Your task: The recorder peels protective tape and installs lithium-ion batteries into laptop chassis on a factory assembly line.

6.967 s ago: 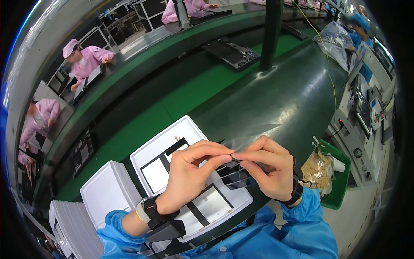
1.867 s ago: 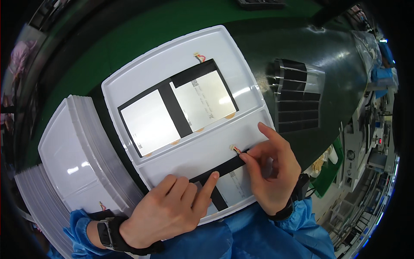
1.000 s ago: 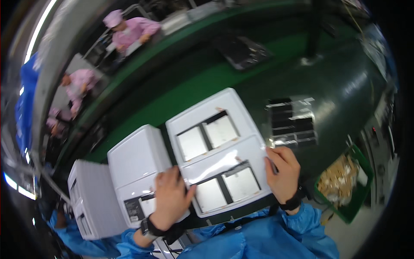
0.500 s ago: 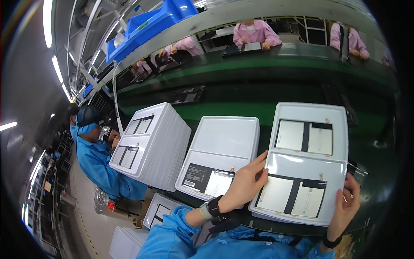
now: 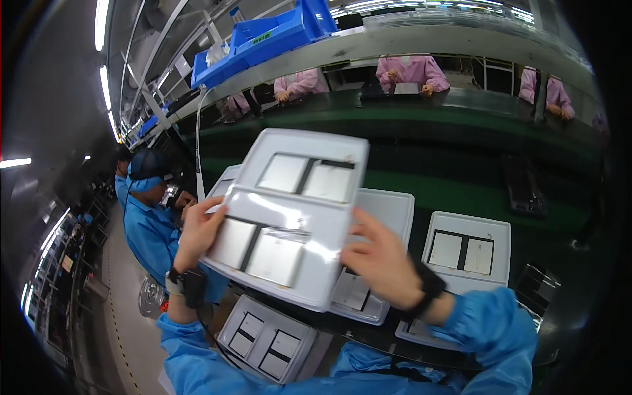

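Note:
A white plastic tray [image 5: 326,237] is held up in the air and tilted, with my left hand [image 5: 201,230] closed on its left edge and my right hand [image 5: 382,260] gripping its right edge. In its two compartments lie flat white battery packs [image 5: 276,257] with black strips between them. Beneath the lifted tray, a middle white tray [image 5: 393,205] is partly covered, showing a pack near its front. To the right, another tray [image 5: 501,232] holds similar packs, its front part hidden by my right arm. The left tray stack [image 5: 230,174] is mostly hidden behind the lifted tray.
A tray with packs [image 5: 266,336] sits lower, before the bench. Dark flat parts [image 5: 525,184] lie on the green conveyor [image 5: 454,138]. A co-worker in blue [image 5: 151,224] stands at left; people in pink sit across. Blue bins [image 5: 263,43] rest on the overhead shelf.
Both hands have lifted the top tray from the right-hand place and carried it left, over the middle and left trays. Another loaded tray now shows at the right. The view has shifted slightly.

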Tool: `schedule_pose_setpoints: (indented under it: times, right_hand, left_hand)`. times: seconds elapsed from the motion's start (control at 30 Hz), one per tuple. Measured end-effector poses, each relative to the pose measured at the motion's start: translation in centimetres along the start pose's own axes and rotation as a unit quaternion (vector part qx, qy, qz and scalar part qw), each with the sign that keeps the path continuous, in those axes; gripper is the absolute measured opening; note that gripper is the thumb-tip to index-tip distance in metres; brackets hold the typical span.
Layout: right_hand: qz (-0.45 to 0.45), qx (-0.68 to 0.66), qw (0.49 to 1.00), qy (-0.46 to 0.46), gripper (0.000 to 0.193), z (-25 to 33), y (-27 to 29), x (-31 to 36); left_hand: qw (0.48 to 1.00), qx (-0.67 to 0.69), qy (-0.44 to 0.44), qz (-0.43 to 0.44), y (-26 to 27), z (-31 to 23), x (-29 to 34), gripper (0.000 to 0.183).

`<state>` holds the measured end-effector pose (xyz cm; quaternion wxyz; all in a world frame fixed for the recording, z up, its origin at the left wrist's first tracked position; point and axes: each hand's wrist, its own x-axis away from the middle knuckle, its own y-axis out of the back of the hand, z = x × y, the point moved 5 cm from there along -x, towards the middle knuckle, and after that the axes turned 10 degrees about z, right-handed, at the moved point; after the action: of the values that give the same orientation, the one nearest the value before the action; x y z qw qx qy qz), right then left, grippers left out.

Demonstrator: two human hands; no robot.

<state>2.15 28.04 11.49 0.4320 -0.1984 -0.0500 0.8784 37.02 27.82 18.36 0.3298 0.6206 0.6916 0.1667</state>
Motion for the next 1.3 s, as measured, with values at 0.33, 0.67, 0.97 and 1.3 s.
schedule_pose_setpoints:
  times: [0.33, 0.67, 0.97, 1.3]
  right_hand:
    - [0.175, -0.014, 0.976, -0.13, 0.06, -8.6, -7.0, -5.5]
    - [0.216, 0.086, 0.958, -0.166, 0.046, 3.9, 2.6, 6.1]
    - [-0.121, 0.167, 0.975, -0.077, 0.025, 11.3, 14.5, 12.2]
    - [-0.043, 0.179, 0.981, -0.056, 0.024, 12.3, 17.0, 12.5]
  left_hand:
    - [0.946, -0.317, 0.016, -0.072, 9.4, 13.3, 0.1, 0.029]
    - [0.959, -0.267, 0.099, -0.004, 13.6, 22.2, -4.5, 0.028]
    - [0.943, -0.304, -0.119, 0.059, -5.3, -4.0, -2.9, 0.029]
    - [0.854, -0.274, -0.12, 0.426, -23.4, -6.1, -0.7, 0.063]
